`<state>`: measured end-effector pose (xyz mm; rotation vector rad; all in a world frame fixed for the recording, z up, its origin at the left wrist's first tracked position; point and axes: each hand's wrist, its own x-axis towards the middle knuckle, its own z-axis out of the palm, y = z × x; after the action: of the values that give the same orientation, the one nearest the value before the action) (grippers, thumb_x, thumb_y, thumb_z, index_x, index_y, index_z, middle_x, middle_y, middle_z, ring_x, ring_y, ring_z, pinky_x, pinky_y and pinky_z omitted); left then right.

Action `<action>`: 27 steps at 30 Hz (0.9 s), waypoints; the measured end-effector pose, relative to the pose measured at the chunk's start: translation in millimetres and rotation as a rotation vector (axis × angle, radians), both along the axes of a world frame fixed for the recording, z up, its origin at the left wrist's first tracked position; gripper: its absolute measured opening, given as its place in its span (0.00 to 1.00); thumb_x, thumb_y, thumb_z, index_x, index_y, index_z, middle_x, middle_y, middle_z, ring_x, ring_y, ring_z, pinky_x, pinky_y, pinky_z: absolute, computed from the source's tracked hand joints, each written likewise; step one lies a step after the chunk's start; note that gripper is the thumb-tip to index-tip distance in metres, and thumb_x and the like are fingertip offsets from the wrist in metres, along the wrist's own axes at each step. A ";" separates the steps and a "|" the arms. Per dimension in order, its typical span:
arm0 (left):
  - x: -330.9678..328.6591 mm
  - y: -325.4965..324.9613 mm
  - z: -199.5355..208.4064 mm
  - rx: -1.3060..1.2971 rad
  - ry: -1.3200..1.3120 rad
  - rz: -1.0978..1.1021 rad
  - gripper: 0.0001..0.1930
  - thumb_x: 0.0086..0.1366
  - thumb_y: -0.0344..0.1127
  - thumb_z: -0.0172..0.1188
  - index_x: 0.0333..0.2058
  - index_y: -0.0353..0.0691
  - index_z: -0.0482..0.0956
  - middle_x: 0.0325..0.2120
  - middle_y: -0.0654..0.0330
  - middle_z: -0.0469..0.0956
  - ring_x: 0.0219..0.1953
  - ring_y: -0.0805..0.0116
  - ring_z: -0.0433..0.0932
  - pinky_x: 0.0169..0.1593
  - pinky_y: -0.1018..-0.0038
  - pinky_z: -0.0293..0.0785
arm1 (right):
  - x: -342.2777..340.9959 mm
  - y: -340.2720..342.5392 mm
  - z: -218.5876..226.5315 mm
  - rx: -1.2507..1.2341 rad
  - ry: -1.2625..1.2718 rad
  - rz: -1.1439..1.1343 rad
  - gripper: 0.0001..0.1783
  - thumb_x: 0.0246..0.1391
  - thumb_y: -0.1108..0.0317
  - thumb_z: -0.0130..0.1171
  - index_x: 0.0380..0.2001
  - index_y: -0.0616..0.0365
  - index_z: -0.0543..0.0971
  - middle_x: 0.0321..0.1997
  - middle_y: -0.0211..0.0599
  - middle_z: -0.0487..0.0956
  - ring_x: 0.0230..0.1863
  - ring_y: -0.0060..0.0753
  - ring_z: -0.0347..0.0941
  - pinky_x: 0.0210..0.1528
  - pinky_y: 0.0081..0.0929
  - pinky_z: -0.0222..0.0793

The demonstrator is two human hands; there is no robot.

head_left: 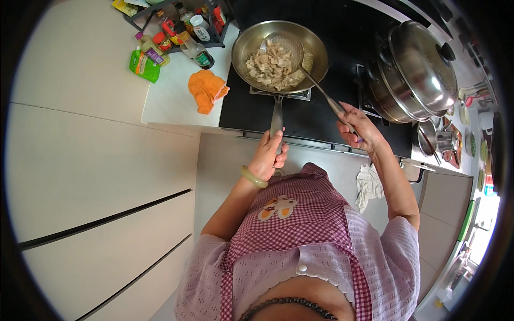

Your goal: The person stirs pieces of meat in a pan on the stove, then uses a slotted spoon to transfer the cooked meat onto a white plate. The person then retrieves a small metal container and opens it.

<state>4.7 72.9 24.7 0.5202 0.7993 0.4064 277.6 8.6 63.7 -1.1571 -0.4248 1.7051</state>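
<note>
A steel frying pan [319, 53] sits on the left part of the black stove, its handle pointing toward me. My left hand [269, 154] is closed around that handle, with a pale green bangle on the wrist. Inside the pan lies a heap of pale brown cooked meat pieces [270, 67]. My right hand [358, 127] grips the long handle of a skimmer [292, 49]. The skimmer's perforated round head rests in the pan, partly over and against the meat, its shaft crossing the pan's right rim.
A large lidded steamer pot [423, 67] stands on the stove's right side. On the left counter lie an orange cloth [204, 90] and a green pouch [143, 66], near bottles by a dark rack [217, 41]. A white cloth [369, 184] hangs below the stove's front edge.
</note>
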 end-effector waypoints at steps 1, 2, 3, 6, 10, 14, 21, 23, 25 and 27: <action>0.2 0.0 0.3 0.001 0.001 0.000 0.08 0.70 0.45 0.48 0.40 0.50 0.64 0.23 0.65 0.66 0.16 0.82 0.59 0.16 0.85 0.50 | 0.1 -0.2 2.1 0.058 -0.108 0.051 0.29 0.59 0.69 0.50 0.63 0.56 0.57 0.17 0.29 0.67 0.08 0.16 0.59 0.06 0.13 0.50; 0.1 0.2 0.0 -0.001 0.002 -0.002 0.08 0.70 0.45 0.48 0.40 0.50 0.64 0.23 0.65 0.66 0.16 0.82 0.59 0.16 0.85 0.50 | -1.8 0.2 8.5 0.042 -0.271 0.057 0.34 0.58 0.70 0.50 0.66 0.56 0.53 0.16 0.27 0.66 0.08 0.17 0.60 0.07 0.15 0.53; -0.1 0.5 -0.3 -0.002 0.003 -0.004 0.08 0.70 0.45 0.48 0.40 0.50 0.64 0.23 0.65 0.67 0.16 0.82 0.59 0.16 0.85 0.50 | -3.2 0.3 11.7 0.041 -0.370 0.066 0.34 0.58 0.70 0.50 0.66 0.55 0.52 0.16 0.27 0.66 0.08 0.17 0.60 0.07 0.16 0.53; 0.3 1.4 1.2 -0.011 0.014 -0.005 0.08 0.71 0.45 0.47 0.40 0.50 0.64 0.24 0.65 0.67 0.16 0.82 0.59 0.17 0.84 0.50 | -7.6 -1.4 20.3 0.044 -0.617 0.090 0.35 0.58 0.70 0.49 0.67 0.55 0.51 0.15 0.27 0.66 0.08 0.17 0.59 0.09 0.17 0.55; 0.3 1.5 0.6 -0.009 0.018 -0.007 0.08 0.71 0.45 0.47 0.40 0.50 0.64 0.23 0.65 0.67 0.16 0.81 0.59 0.17 0.84 0.50 | -6.7 -10.4 40.3 0.067 -0.733 0.128 0.35 0.58 0.70 0.50 0.67 0.55 0.52 0.14 0.27 0.65 0.08 0.16 0.59 0.10 0.17 0.55; -0.1 1.2 -0.2 -0.021 0.012 0.003 0.08 0.70 0.45 0.48 0.40 0.51 0.64 0.23 0.65 0.67 0.16 0.81 0.59 0.16 0.84 0.50 | 6.2 -24.2 63.7 0.009 -0.645 0.178 0.33 0.58 0.71 0.50 0.66 0.54 0.55 0.16 0.26 0.66 0.09 0.15 0.60 0.11 0.16 0.56; 0.5 1.7 -0.6 -0.036 0.004 -0.004 0.08 0.70 0.45 0.48 0.40 0.51 0.64 0.23 0.65 0.67 0.15 0.81 0.60 0.16 0.84 0.49 | 12.7 -25.6 56.1 0.005 -0.849 0.302 0.33 0.57 0.73 0.51 0.66 0.50 0.58 0.17 0.25 0.64 0.11 0.15 0.58 0.13 0.17 0.56; 0.3 2.1 -0.7 -0.036 0.009 -0.005 0.08 0.70 0.45 0.48 0.40 0.51 0.64 0.23 0.65 0.67 0.15 0.81 0.60 0.16 0.84 0.49 | 12.1 -18.9 48.3 0.048 -0.974 0.285 0.33 0.57 0.72 0.51 0.65 0.50 0.59 0.16 0.25 0.63 0.13 0.16 0.58 0.15 0.20 0.57; 0.4 2.1 -1.2 -0.031 0.018 -0.004 0.08 0.70 0.45 0.49 0.40 0.51 0.64 0.23 0.65 0.67 0.15 0.81 0.60 0.16 0.84 0.50 | 13.2 -12.6 38.8 0.101 -1.046 0.239 0.32 0.57 0.72 0.52 0.65 0.49 0.59 0.17 0.26 0.64 0.13 0.18 0.59 0.17 0.22 0.58; -0.4 1.8 -1.8 -0.015 0.013 -0.003 0.08 0.70 0.45 0.48 0.40 0.51 0.64 0.23 0.65 0.67 0.15 0.81 0.60 0.16 0.84 0.50 | 15.0 -2.1 40.4 0.049 -1.016 0.175 0.32 0.57 0.71 0.52 0.65 0.49 0.60 0.17 0.27 0.65 0.13 0.20 0.59 0.18 0.24 0.60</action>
<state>4.3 74.8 22.9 0.5098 0.8132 0.3947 292.6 6.5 104.1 -1.9422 -1.1956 1.1089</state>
